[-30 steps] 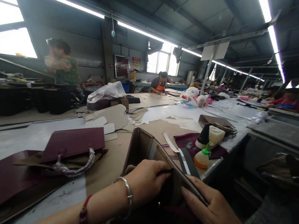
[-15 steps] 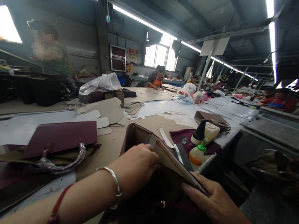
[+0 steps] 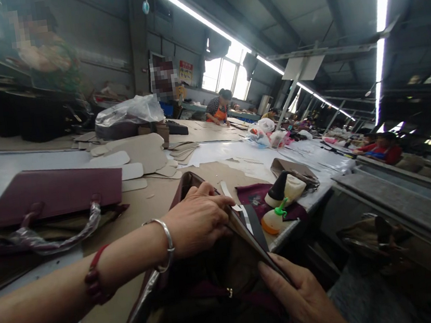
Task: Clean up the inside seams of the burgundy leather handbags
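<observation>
A dark maroon handbag point(image 3: 200, 289) with a brown lining lies in front of me, its mouth turned towards me. My left hand point(image 3: 196, 216) is at the far end of the bag's upper edge, fingers bent over the rim. Nearer to me, my right hand point(image 3: 300, 290) grips the same edge, its thumb on the lining side. A small gold-coloured metal piece point(image 3: 230, 292) shows inside. The bag's lower part is too dark to make out. Just beyond the edge lie a maroon cloth point(image 3: 246, 193), a squeeze bottle point(image 3: 273, 221) with a green nozzle and a black-topped bottle point(image 3: 295, 187).
Another maroon handbag point(image 3: 57, 190) with a plastic-wrapped handle lies at left. Pale cut pieces point(image 3: 131, 151) and a plastic-covered bundle point(image 3: 127, 117) sit behind. The table's right edge drops beside the bottles. A co-worker point(image 3: 217, 110) in an orange apron leans over the table further back.
My left hand has shifted from inside the bag's edge up onto the rim. The light strip along that edge is now mostly covered. The view has turned slightly right.
</observation>
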